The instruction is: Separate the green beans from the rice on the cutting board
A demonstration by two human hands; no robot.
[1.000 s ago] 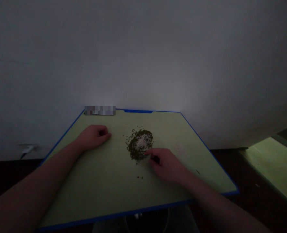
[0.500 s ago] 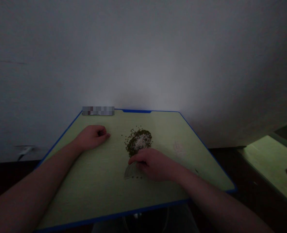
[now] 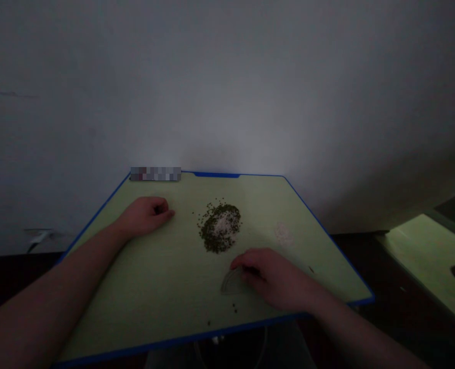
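A clear protractor lies on or just above the table, its curved edge and scale faintly visible. My right hand is closed on its right part, covering that side. Beyond it sits a pile of small dark green beans mixed with white rice-like grains, apart from the hand. Several beans lie loose around the pile. A few more beans are near the table's front edge. My left hand rests on the table left of the pile, fingers curled loosely with nothing visible in them.
The pale table has a blue rim. A small heap of white grains lies to the right. A blurred-out flat object is at the back left, against the wall. Below the front edge shows a round container.
My right hand has moved right and toward me with the protractor, uncovering the pile's near side. A few beans that were along the protractor's straight edge now lie nearer the table's front edge.
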